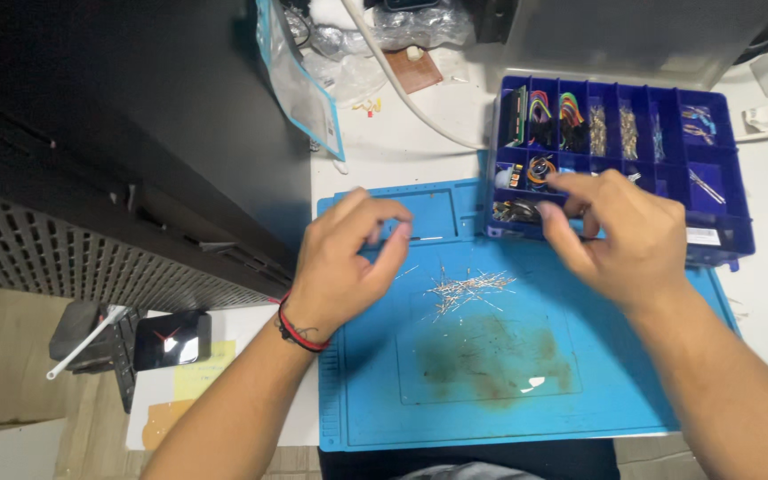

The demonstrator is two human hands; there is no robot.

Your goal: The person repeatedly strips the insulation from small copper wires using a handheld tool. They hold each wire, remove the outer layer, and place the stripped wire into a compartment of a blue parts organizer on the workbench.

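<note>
Looking down through the head camera, I take the blue mat [508, 391] as my landmark. A loose pile of thin wire-legged components [468, 286] lies on its upper middle. My left hand [344, 258] hovers just left of the pile, fingertips pinched; whether they grip anything I cannot tell. My right hand [620, 236], fingers curled, is at the mat's upper right corner, over the blue compartment box [713, 182]; its hold is hidden.

Parts box [713, 191] blocks beyond; mat [491, 400] foreground lies free.
</note>
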